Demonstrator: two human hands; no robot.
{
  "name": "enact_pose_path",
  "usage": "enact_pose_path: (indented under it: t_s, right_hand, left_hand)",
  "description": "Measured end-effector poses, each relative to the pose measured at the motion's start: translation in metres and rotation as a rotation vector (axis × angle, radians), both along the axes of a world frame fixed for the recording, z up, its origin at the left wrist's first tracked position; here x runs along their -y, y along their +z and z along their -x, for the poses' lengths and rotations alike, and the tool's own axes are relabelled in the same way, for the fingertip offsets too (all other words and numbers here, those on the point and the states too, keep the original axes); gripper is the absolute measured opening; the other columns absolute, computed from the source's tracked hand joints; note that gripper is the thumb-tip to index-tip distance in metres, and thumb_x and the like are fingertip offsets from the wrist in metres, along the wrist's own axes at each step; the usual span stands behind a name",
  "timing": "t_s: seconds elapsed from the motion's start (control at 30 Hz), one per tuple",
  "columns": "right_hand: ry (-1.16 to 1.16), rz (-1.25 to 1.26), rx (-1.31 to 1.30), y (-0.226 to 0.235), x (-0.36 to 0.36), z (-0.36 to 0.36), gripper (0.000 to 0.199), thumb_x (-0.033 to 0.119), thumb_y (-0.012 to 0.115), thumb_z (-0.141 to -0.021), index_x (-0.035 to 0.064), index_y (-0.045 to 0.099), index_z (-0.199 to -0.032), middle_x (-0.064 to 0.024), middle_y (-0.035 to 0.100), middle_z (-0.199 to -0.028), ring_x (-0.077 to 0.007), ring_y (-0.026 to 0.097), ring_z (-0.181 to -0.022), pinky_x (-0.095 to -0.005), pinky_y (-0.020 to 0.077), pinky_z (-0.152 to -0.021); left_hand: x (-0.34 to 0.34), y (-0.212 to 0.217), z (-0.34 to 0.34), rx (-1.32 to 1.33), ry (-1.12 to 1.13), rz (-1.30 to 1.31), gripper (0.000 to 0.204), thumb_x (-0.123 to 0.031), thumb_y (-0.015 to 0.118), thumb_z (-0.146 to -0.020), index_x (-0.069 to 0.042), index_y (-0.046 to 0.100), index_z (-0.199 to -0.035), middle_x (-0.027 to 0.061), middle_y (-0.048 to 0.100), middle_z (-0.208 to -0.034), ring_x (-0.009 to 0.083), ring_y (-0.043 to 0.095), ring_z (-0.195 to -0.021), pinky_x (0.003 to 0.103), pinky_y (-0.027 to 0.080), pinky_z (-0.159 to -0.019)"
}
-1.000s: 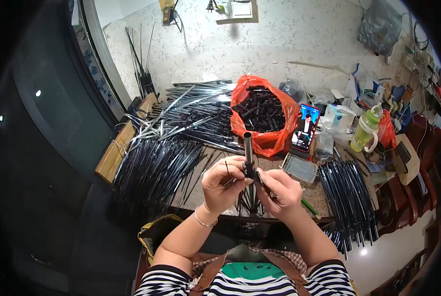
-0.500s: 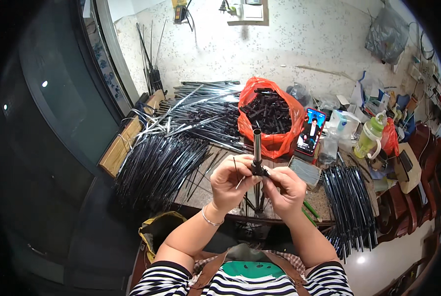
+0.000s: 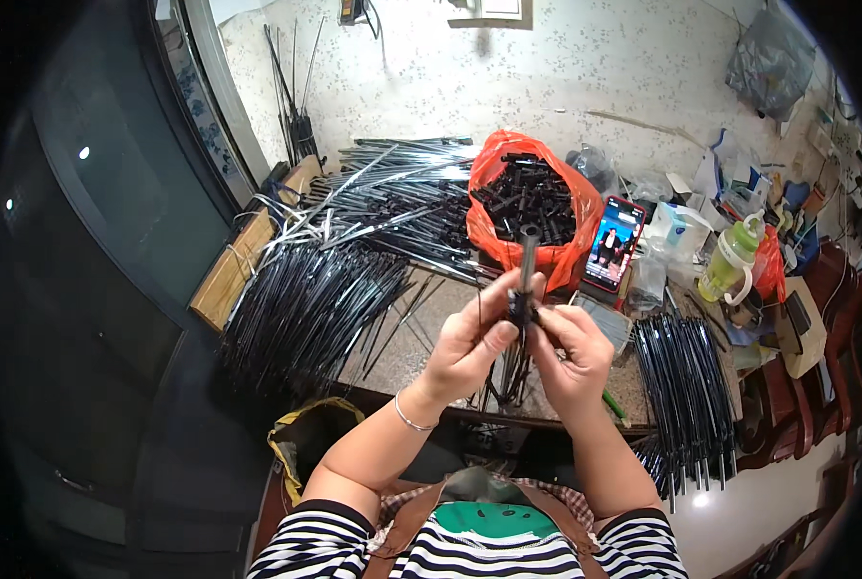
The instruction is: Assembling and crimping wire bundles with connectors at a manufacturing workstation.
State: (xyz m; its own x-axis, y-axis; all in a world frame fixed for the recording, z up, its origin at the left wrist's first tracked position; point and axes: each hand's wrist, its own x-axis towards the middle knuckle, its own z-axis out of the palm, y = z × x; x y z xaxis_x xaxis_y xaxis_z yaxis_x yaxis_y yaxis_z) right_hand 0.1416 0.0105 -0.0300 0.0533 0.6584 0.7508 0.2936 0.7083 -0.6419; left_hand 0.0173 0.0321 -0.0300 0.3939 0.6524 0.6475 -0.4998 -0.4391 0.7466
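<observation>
Held upright above the table's front edge is an umbrella frame: a shiny metal tube (image 3: 528, 256) with a black collar (image 3: 520, 307) low on it. My left hand (image 3: 470, 343) is closed round the collar from the left, thumb in front and fingers behind. Thin dark ribs hang below and beside the fingers. My right hand (image 3: 576, 362) pinches at the collar's right side, thumb and forefinger together; whatever small part sits between those fingertips is hidden. A silver bangle (image 3: 414, 415) circles my left wrist.
Behind my hands stands a red plastic bag (image 3: 481, 227) of short black fittings. Black ribs (image 3: 305, 314) lie piled at left, with silver rods (image 3: 392, 198) beyond. To the right are a lit phone (image 3: 614, 246), a green bottle (image 3: 730, 261) and bundled frames (image 3: 687, 396) overhanging the edge.
Both hands have shifted slightly right with the umbrella frame. The left fingers have moved from beside the collar to wrap behind it. The whole view has tilted a little.
</observation>
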Motion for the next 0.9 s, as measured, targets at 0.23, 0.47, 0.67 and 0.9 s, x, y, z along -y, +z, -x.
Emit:
enact_pose_path:
  t_s: [0.23, 0.47, 0.67, 0.9]
  right_hand:
    - [-0.035, -0.110, 0.102, 0.006, 0.007, -0.003, 0.021, -0.005, 0.055, -0.057, -0.0013, 0.053, -0.078, -0.0081, 0.049, -0.064, -0.0125, 0.048, -0.050, -0.0209, 0.0393, -0.044]
    - [-0.064, -0.178, 0.116, 0.016, 0.004, -0.002, 0.022, -0.005, 0.054, -0.059, -0.0011, 0.054, -0.080, -0.0087, 0.052, -0.068, -0.0125, 0.049, -0.051, -0.0209, 0.0396, -0.046]
    - [0.051, 0.015, -0.086, -0.001, -0.002, -0.002, 0.013, -0.003, 0.051, -0.068, -0.0041, 0.052, -0.080, -0.0067, 0.052, -0.075, -0.0051, 0.045, -0.053, -0.0157, 0.0355, -0.044]
    - [0.081, 0.060, -0.057, -0.001, -0.005, -0.005, 0.016, -0.001, 0.054, -0.065, -0.0002, 0.056, -0.081, -0.0077, 0.053, -0.073, -0.0080, 0.048, -0.055, -0.0182, 0.0386, -0.047]
  left_hand:
    - [-0.002, -0.008, -0.004, 0.103, -0.029, 0.027, 0.037, -0.003, 0.042, -0.076, 0.006, 0.030, -0.109, 0.0181, 0.039, -0.109, 0.0236, 0.038, -0.101, 0.033, 0.029, -0.086]
    - [-0.004, 0.001, -0.013, 0.202, 0.060, -0.037, 0.027, -0.003, 0.050, -0.072, 0.005, 0.041, -0.096, 0.0212, 0.044, -0.101, 0.0263, 0.045, -0.093, 0.036, 0.036, -0.081]
    - [-0.012, -0.007, -0.011, 0.166, 0.206, -0.093, 0.026, 0.003, 0.054, -0.066, 0.006, 0.045, -0.090, 0.0207, 0.040, -0.104, 0.0231, 0.048, -0.088, 0.030, 0.042, -0.074]
    - [-0.022, -0.009, 0.000, -0.003, 0.338, -0.322, 0.023, 0.003, 0.053, -0.066, 0.006, 0.047, -0.088, 0.0193, 0.042, -0.101, 0.0232, 0.049, -0.088, 0.029, 0.042, -0.073]
